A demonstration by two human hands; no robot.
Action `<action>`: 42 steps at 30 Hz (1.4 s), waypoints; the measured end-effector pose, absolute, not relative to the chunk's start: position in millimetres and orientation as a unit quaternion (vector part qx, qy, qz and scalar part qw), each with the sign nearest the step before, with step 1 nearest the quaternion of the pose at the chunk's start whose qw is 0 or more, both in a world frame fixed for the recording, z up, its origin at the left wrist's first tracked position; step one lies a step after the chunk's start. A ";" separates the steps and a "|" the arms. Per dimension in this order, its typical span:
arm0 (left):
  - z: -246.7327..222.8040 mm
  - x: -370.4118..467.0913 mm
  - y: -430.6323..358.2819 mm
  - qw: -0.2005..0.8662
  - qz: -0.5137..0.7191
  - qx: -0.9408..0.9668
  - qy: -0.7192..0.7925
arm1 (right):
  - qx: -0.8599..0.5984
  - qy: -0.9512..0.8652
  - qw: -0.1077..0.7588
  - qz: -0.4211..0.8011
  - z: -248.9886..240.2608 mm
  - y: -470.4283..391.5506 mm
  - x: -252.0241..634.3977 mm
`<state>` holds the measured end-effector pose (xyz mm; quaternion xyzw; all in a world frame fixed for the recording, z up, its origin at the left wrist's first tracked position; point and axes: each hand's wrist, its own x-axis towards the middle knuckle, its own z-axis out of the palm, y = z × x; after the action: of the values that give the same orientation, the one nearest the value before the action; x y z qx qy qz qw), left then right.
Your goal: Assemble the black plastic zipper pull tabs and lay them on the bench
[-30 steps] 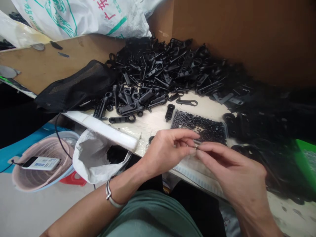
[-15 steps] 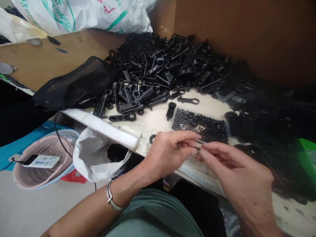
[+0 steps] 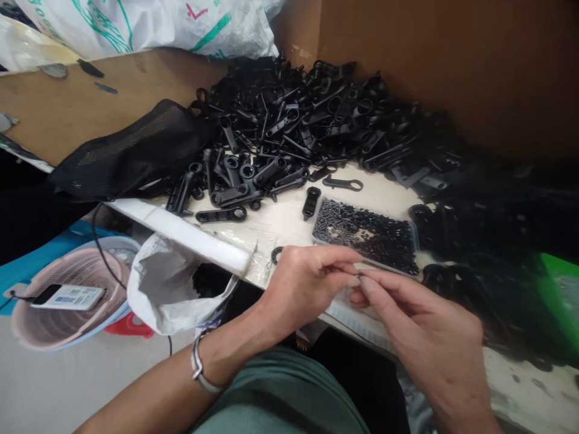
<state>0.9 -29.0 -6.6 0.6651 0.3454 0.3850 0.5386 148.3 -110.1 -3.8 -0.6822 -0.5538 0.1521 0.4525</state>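
Observation:
My left hand (image 3: pixel 301 289) and my right hand (image 3: pixel 427 328) meet fingertip to fingertip over the table's front edge. Both are closed in a pinch on one tiny dark part (image 3: pixel 359 275), mostly hidden by the fingers, so its kind cannot be made out. Just beyond them lies a shallow clear tray (image 3: pixel 366 235) of small black pieces, with shinier, greyer ones at its left. A black ring-ended plastic piece (image 3: pixel 277 255) is partly hidden behind my left hand. Left of the tray rests a short black plastic piece (image 3: pixel 310 202).
A big heap of black ring-ended plastic parts (image 3: pixel 289 120) covers the back, beside a black mesh bag (image 3: pixel 131 154). A white sack (image 3: pixel 156 295) hangs open below a white strip (image 3: pixel 181 235). A pink basket (image 3: pixel 27 313) holds a phone-like device (image 3: pixel 67 297). A green bin (image 3: pixel 554 283) is at right.
Both hands have shifted slightly left in view, still pinched together, and less of the tiny part shows between the fingertips. The whole view has moved a little; more of the tray's front edge shows.

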 end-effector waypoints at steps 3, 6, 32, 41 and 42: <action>-5.0 -1.9 -28.7 0.516 0.389 0.680 0.347 | -0.675 -0.576 0.441 0.131 1.1 -107.6 143.2; -3.7 -4.7 -28.2 0.499 0.395 0.689 0.346 | -0.667 -0.610 0.417 0.093 3.3 -105.0 140.2; -6.1 -41.9 -29.5 0.215 0.345 0.841 0.357 | -0.688 -0.538 0.439 0.213 -18.7 -98.0 141.7; -17.7 -46.1 -14.3 0.136 0.184 0.893 0.387 | -0.709 -0.548 0.410 0.170 -21.1 -99.0 148.8; -18.1 -47.1 -15.1 0.141 0.189 0.894 0.382 | -0.710 -0.552 0.407 0.160 -20.4 -98.8 148.3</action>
<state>-47.1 -15.1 -18.1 0.8935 0.3822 0.1887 0.1412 148.3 -98.8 -20.4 -0.7097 -0.5523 0.1605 0.4068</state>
